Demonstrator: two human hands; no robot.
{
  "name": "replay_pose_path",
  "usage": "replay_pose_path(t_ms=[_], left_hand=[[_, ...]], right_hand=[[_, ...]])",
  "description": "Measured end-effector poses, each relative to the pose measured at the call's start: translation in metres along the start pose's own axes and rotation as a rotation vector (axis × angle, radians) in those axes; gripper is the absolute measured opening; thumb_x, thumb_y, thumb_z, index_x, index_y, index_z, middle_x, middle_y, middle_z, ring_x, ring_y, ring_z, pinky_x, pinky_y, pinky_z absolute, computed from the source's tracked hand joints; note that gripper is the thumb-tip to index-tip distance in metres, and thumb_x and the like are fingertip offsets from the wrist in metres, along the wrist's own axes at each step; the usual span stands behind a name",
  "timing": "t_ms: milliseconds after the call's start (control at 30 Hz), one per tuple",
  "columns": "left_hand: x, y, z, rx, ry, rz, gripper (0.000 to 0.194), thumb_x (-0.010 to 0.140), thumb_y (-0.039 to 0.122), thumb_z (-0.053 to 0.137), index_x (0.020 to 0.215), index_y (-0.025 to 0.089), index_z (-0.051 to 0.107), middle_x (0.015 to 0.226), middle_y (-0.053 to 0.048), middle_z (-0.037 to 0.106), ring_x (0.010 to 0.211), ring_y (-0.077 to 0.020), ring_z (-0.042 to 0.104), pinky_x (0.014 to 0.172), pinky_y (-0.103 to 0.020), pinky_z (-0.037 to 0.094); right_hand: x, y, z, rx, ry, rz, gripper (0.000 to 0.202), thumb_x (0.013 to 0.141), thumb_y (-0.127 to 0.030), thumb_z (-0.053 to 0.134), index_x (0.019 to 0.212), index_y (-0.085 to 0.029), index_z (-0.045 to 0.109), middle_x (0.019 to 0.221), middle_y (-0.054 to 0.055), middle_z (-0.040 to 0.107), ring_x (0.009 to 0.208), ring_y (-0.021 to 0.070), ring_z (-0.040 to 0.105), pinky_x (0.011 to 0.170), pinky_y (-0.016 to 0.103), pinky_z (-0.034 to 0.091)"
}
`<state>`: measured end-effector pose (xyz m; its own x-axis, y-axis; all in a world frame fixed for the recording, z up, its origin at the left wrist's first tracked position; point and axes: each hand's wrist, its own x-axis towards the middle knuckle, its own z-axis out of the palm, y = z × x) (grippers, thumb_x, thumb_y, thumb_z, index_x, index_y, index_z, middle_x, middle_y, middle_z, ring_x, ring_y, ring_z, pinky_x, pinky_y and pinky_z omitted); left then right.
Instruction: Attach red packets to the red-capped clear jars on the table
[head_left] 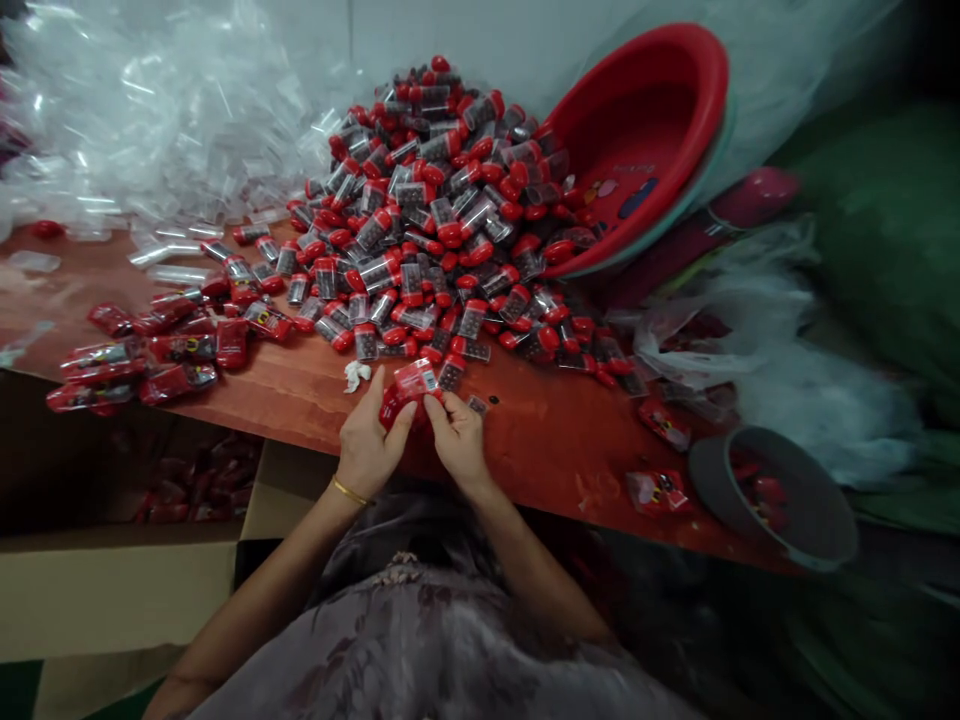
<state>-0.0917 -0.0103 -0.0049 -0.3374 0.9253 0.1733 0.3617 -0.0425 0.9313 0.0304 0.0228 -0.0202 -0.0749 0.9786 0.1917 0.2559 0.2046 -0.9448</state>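
Note:
Over the front edge of the table, my left hand [373, 436] and my right hand [457, 432] hold a small red printed packet [416, 381] between them. Both thumbs press on its face, and a white barcode label shows near its upper right. The fingers beneath it are mostly hidden. Just beyond the packet rises a large pile of clear tubes with red caps and dark contents [420, 220]. A crumpled white scrap [357, 375] lies by my left fingertips.
Filled red packets [142, 360] lie at the left, above an open cardboard box [135, 590] holding more. Clear empty tubes [180, 130] heap at the back left. A red basin [637, 140] leans at the back right; a grey bowl [817, 515] stands at the right edge.

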Motion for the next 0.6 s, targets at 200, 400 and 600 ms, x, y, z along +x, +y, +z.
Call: replay_pose_path(t_ms=[200,400,600], left_hand=[[0.009,0.0,0.016,-0.563,-0.168,-0.453,0.039,0.06,0.041,0.077,0.086,0.012,0.071,0.069,-0.003,0.069,0.047,-0.0093,0.055,0.043,-0.02,0.042],[0.027,-0.022,0.028,-0.255,-0.041,-0.171,0.017,0.066,0.025,0.07,0.081,0.018,0.072,0.079,-0.005,0.071,0.071,-0.0161,0.064,0.071,-0.029,0.051],[0.033,-0.007,0.036,-0.139,-0.062,-0.056,0.037,0.07,0.025,0.069,0.107,0.022,0.068,0.1,-0.007,0.071,0.096,-0.0219,0.062,0.091,-0.033,0.044]], right_hand=[[0.0,0.003,-0.007,-0.039,0.017,-0.035,0.037,0.088,-0.041,0.042,0.057,-0.02,0.043,0.054,-0.004,0.041,0.053,0.0103,0.039,0.052,0.023,0.033],[0.017,0.017,-0.023,-0.155,0.154,0.011,0.038,0.089,-0.042,0.042,0.057,-0.02,0.046,0.053,-0.004,0.043,0.054,0.0112,0.041,0.053,0.024,0.033],[0.026,0.024,-0.021,-0.1,0.171,0.017,0.039,0.087,-0.044,0.044,0.055,-0.02,0.04,0.051,-0.006,0.039,0.051,0.0096,0.036,0.051,0.023,0.029]])
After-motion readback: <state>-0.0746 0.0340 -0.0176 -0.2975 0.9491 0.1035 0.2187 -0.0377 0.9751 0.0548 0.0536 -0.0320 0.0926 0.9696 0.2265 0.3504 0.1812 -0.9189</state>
